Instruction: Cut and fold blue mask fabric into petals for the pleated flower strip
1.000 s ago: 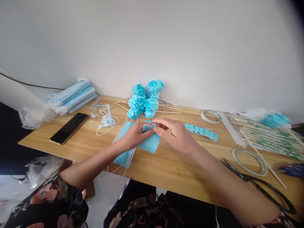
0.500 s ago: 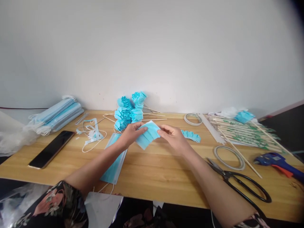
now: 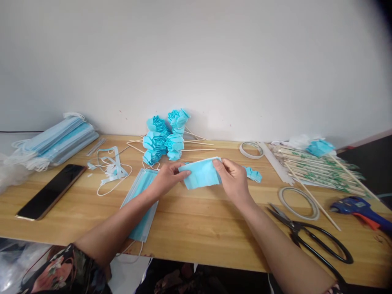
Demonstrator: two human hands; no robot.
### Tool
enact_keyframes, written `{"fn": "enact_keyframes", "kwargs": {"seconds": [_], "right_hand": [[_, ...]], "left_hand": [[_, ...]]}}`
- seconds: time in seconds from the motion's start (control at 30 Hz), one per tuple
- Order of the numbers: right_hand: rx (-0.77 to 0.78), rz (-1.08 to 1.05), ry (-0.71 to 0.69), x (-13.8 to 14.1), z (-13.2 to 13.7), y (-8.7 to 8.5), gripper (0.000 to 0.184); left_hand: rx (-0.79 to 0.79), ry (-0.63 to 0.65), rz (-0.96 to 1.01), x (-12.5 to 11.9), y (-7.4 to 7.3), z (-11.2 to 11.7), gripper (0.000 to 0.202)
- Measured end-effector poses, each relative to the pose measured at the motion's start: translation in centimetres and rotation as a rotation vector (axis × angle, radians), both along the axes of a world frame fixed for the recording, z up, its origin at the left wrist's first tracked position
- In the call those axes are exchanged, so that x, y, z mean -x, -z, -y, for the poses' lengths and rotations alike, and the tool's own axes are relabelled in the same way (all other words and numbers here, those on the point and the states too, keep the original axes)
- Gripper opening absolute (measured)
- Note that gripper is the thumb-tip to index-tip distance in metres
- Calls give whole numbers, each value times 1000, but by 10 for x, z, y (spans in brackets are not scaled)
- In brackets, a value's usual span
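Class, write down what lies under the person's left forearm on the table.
A flat blue face mask lies on the wooden table under the left forearm. Its two ends show on either side. The forearm covers its middle, so that part cannot be seen.

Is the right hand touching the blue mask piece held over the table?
Touching. Head view: the right hand pinches the right edge of the blue mask piece.
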State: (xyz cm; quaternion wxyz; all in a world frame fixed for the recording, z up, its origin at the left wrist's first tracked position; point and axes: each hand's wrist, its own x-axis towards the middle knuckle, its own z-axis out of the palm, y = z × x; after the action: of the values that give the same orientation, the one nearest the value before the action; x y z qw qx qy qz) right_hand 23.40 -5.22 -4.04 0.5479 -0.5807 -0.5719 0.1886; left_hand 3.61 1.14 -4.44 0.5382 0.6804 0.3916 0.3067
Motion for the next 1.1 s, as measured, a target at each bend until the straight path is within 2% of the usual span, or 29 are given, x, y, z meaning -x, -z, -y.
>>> {"fn": "enact_keyframes", "kwargs": {"seconds": [0.13, 0.23, 0.5, 0.73, 0.87, 1.1], "right_hand": [[-39, 23, 55, 0, -1, 2, 46], [-57, 50, 85, 2, 0, 5, 45], [-84, 171, 162, 3, 0, 14, 43], [-57, 206, 204, 2, 0, 10, 43], [-42, 171, 208, -1, -1, 9, 43], [21, -40, 175, -9, -8, 17, 47]], "left_hand": [[153, -158, 178, 2, 3, -4, 37], [200, -182, 252, 1, 7, -5, 38], [369, -115, 424, -2, 15, -6, 41], [391, -94, 454, -6, 8, 2, 38], [373, -80, 460, -7, 10, 3, 37], [368, -64, 483, -6, 11, 4, 39]]}}
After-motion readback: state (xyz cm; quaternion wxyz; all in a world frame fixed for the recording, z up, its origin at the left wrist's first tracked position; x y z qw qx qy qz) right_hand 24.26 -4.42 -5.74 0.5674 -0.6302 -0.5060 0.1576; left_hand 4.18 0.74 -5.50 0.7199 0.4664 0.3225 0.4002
